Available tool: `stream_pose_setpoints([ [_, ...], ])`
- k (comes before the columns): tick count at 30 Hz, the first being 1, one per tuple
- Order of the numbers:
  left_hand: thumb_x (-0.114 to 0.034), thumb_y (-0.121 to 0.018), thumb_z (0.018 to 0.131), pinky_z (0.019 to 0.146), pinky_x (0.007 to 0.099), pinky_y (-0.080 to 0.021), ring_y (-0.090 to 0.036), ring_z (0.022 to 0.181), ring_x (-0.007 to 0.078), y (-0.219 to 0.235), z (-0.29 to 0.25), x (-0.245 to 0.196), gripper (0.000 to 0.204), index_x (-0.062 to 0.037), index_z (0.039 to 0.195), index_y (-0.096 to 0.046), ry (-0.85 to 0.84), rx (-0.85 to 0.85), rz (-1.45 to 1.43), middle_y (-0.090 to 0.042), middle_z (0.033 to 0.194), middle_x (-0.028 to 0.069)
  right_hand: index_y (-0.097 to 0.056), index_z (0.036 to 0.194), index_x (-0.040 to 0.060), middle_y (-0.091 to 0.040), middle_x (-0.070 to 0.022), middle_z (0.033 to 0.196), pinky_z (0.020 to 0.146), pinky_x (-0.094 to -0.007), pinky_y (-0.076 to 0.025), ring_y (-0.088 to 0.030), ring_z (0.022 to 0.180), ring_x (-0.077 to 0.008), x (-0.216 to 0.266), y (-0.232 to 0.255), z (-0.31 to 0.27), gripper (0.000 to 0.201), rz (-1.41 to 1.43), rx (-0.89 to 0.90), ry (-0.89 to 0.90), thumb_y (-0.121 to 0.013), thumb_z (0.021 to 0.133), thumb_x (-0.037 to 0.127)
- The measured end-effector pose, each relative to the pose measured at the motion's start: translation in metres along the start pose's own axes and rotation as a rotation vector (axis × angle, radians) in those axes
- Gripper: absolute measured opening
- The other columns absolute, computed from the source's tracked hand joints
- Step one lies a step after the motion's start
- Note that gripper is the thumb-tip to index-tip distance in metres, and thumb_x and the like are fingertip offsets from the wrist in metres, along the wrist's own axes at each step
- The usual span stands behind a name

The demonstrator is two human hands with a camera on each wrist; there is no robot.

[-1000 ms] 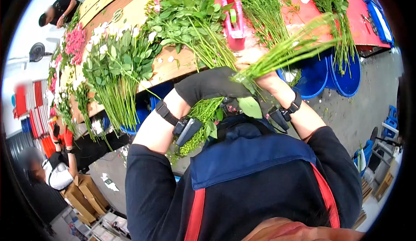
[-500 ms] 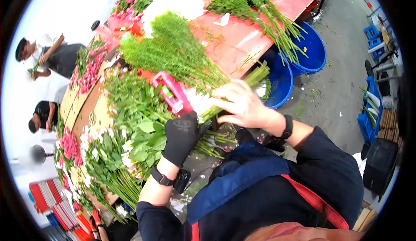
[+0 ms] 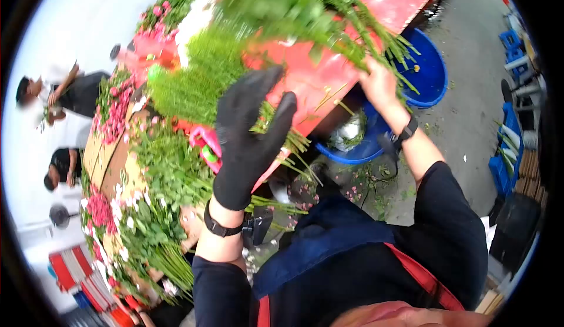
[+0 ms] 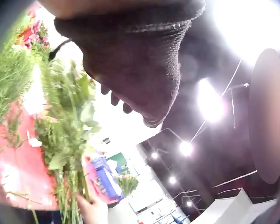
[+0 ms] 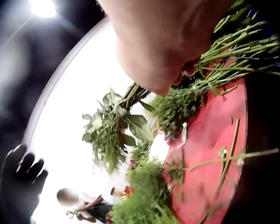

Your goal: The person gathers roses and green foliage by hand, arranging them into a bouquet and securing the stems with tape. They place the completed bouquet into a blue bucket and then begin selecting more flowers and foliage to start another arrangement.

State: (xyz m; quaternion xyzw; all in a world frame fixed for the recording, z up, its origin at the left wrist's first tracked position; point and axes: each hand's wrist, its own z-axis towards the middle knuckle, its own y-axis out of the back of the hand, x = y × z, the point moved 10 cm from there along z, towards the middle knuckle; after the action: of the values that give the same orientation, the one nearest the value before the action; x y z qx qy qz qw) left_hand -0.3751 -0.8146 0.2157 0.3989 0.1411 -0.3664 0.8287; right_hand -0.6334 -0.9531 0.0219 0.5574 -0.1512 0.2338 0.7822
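Observation:
My right hand point(image 3: 380, 86) grips the stems of a leafy green bunch point(image 3: 282, 9), which is blurred and held over the far part of the table. In the right wrist view the bunch's broad leaves point(image 5: 119, 123) hang out beyond the hand. Gloved in black, my left hand point(image 3: 249, 133) is raised above the table's near edge, thumb spread from straight fingers and nothing in it. A pink tape dispenser point(image 3: 207, 145) shows partly behind that glove. Feathery green stems point(image 3: 197, 80) lie on the table just past it.
Blue buckets point(image 3: 432, 74) stand on the floor by the red table top point(image 3: 305, 89). More cut greens and white flowers point(image 3: 130, 222) cover its left part, with pink flowers point(image 3: 100, 209) farther off. Two people point(image 3: 64, 162) are at the far side. Loose stems lie near the table edge.
A second ago both hands were together at a bunch of stems. Since then the left hand has come away from the bunch, and the right hand has carried it up and to the right.

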Motion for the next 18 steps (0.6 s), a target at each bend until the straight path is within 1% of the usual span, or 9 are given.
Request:
stream_pose_setpoints([
  [2, -0.010, -0.073, 0.078, 0.088, 0.0369, -0.047, -0.061, 0.099, 0.0269, -0.015, -0.031, 0.018, 0.034, -0.0068, 0.111, -0.065, 0.056, 0.085, 0.057, -0.066, 0.103, 0.0106, -0.066, 0.105, 0.0125, -0.067, -0.0163, 0.088, 0.069, -0.0423, -0.051, -0.064, 0.081, -0.0354, -0.019, -0.010, 0.034, 0.031, -0.073, -0.037, -0.065, -0.065, 0.083, 0.035],
  [6, -0.010, -0.070, 0.080, 0.082, 0.0378, -0.049, -0.064, 0.093, 0.0297, -0.029, -0.113, 0.068, 0.029, -0.0058, 0.109, -0.065, 0.321, 0.205, -0.055, -0.067, 0.101, 0.0130, -0.053, 0.122, 0.0078, -0.056, -0.0154, 0.114, 0.081, -0.0423, -0.048, -0.056, 0.102, -0.0338, -0.075, -0.049, 0.090, 0.049, -0.428, -0.142, 0.199, -0.064, 0.084, 0.036],
  [7, -0.011, -0.070, 0.081, 0.078, 0.0367, -0.050, -0.065, 0.089, 0.0296, -0.029, -0.134, 0.080, 0.029, -0.0055, 0.109, -0.065, 0.344, 0.241, 0.024, -0.067, 0.100, 0.0137, -0.052, 0.125, 0.0073, -0.054, -0.0140, 0.116, 0.084, -0.0411, -0.047, -0.055, 0.106, -0.0320, -0.080, -0.054, 0.096, 0.048, -0.549, -0.101, 0.166, -0.064, 0.085, 0.031],
  [9, -0.013, -0.069, 0.082, 0.076, 0.0337, -0.052, -0.066, 0.087, 0.0248, -0.024, -0.179, 0.109, 0.028, -0.0049, 0.108, -0.065, 0.511, 0.233, 0.069, -0.068, 0.098, 0.0127, -0.056, 0.119, 0.0075, -0.057, -0.0114, 0.110, 0.079, -0.0394, -0.049, -0.057, 0.100, -0.0315, -0.047, -0.037, 0.089, 0.042, -0.789, -0.279, 0.167, -0.065, 0.083, 0.028],
  [12, -0.018, -0.068, 0.083, 0.070, 0.0350, -0.053, -0.067, 0.080, 0.0240, -0.014, -0.239, 0.142, 0.026, -0.0039, 0.105, -0.065, 0.840, 0.107, -0.073, -0.068, 0.091, 0.0134, -0.060, 0.108, 0.0045, -0.062, -0.0145, 0.101, 0.080, -0.0401, -0.048, -0.059, 0.096, -0.0330, 0.029, -0.053, 0.060, 0.031, -0.294, -0.109, 0.474, -0.065, 0.082, 0.020],
  [13, -0.017, -0.068, 0.084, 0.072, 0.0332, -0.052, -0.066, 0.082, 0.0205, -0.015, -0.249, 0.146, 0.026, -0.0037, 0.106, -0.065, 0.929, 0.130, -0.093, -0.068, 0.093, 0.0118, -0.062, 0.096, 0.0033, -0.063, -0.0135, 0.091, 0.075, -0.0385, -0.048, -0.061, 0.086, -0.0321, 0.049, -0.080, 0.036, 0.019, -0.150, 0.053, 0.520, -0.065, 0.083, 0.017],
  [15, -0.015, -0.068, 0.084, 0.077, 0.0295, -0.051, -0.064, 0.088, 0.0135, -0.015, -0.264, 0.150, 0.027, -0.0034, 0.108, -0.065, 1.098, 0.177, -0.137, -0.069, 0.096, 0.0084, -0.067, 0.092, 0.0017, -0.065, -0.0139, 0.085, 0.071, -0.0364, -0.049, -0.064, 0.078, -0.0258, 0.071, -0.150, -0.016, 0.024, 0.271, 0.397, 0.257, -0.066, 0.085, 0.024],
  [17, -0.017, -0.068, 0.085, 0.078, 0.0287, -0.051, -0.062, 0.086, 0.0117, -0.022, -0.271, 0.150, 0.028, -0.0016, 0.109, -0.065, 1.131, 0.131, -0.258, -0.069, 0.095, 0.0073, -0.069, 0.095, 0.0026, -0.067, -0.0139, 0.085, 0.072, -0.0342, -0.049, -0.065, 0.079, -0.0212, 0.132, -0.183, -0.057, 0.028, 0.358, 0.723, 0.192, -0.067, 0.084, 0.029],
  [18, -0.017, -0.067, 0.086, 0.079, 0.0286, -0.050, -0.062, 0.086, 0.0113, -0.025, -0.271, 0.149, 0.029, -0.0012, 0.109, -0.065, 1.117, 0.124, -0.308, -0.069, 0.095, 0.0069, -0.070, 0.095, 0.0031, -0.068, -0.0135, 0.083, 0.071, -0.0336, -0.049, -0.065, 0.078, -0.0205, 0.141, -0.199, -0.063, 0.028, 0.405, 0.655, 0.191, -0.066, 0.084, 0.028],
])
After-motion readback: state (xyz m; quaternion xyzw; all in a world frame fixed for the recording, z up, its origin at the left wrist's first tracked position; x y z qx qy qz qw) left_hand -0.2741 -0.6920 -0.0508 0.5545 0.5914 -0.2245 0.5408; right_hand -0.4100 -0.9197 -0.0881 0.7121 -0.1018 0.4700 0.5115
